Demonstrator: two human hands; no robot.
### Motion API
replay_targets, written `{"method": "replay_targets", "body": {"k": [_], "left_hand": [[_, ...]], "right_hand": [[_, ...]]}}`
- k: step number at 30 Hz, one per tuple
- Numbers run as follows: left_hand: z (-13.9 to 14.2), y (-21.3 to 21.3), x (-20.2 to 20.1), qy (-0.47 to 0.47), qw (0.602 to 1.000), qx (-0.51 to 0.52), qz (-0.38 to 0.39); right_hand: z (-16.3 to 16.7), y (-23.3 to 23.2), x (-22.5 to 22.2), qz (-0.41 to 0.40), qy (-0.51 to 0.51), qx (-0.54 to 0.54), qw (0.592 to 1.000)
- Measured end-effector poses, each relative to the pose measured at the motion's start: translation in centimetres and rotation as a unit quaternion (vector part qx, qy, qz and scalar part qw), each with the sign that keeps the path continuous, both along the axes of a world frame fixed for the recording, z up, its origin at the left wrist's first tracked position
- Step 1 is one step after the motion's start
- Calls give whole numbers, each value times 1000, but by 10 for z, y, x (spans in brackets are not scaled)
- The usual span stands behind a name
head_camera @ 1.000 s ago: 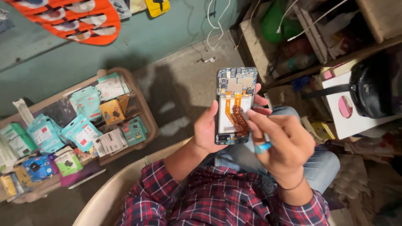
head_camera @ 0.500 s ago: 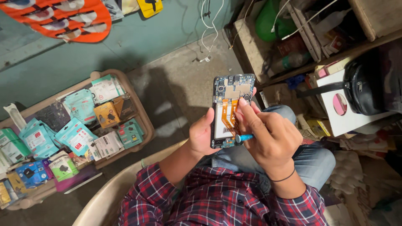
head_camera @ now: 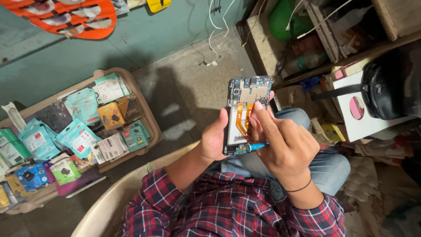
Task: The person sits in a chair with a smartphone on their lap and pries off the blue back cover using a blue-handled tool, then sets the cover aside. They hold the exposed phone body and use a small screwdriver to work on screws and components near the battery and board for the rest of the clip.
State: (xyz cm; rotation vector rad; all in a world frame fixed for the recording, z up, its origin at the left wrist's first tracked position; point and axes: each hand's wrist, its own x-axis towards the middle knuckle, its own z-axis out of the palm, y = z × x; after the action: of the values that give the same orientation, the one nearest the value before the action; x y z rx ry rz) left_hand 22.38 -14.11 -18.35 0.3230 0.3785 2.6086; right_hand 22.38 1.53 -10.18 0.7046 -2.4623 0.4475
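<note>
**Head view: opened phone under work**

Head view is filled at the left by a tray (head_camera: pixel 147 118) of packaged accessories (head_camera: pixel 79 131). An opened phone (head_camera: pixel 245 115), back cover already off, is gripped upright above the lap by the left hand (head_camera: pixel 215 140). Its orange ribbon cable (head_camera: pixel 242 119) is pressed by the right hand (head_camera: pixel 285 145), which also pinches a blue-tipped tool (head_camera: pixel 256 146). Reassembly is not yet done.

The opened phone (head_camera: pixel 246 115) at the centre showed an orange ribbon cable (head_camera: pixel 242 119) over a white panel, with a bluish circuit board on top. The screwdriver (head_camera: pixel 256 145) had a blue handle. The shirt (head_camera: pixel 228 208) at the bottom was red, navy and white plaid. The jeans (head_camera: pixel 324 164) looked faded blue. At left, the tray (head_camera: pixel 147 116) was tan, holding mostly teal packets (head_camera: pixel 79 136). The wall (head_camera: pixel 144 39) above was teal.
</note>
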Motion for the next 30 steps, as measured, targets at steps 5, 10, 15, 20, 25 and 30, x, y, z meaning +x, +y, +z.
{"method": "replay_targets", "body": {"k": [5,10,15,20,25,30], "left_hand": [[6,0,-2,27,999,-30,22],[5,1,0,32,999,-19,13],[4,4,-1,19,1000,-7,7],[5,8,-2,25,998,-37,33],[4,7,-2,23,1000,-18,13],[6,10,-3,19,999,-17,32]], "right_hand": [[0,-1,-2,14,13,-5,1000],[2,2,-1,18,1,2,1000],[2,3,-3,28,10,8,1000],[4,3,-7,59,2,33,998],[8,2,-7,60,-7,48,997],[7,3,-8,65,-11,39,997]]}}
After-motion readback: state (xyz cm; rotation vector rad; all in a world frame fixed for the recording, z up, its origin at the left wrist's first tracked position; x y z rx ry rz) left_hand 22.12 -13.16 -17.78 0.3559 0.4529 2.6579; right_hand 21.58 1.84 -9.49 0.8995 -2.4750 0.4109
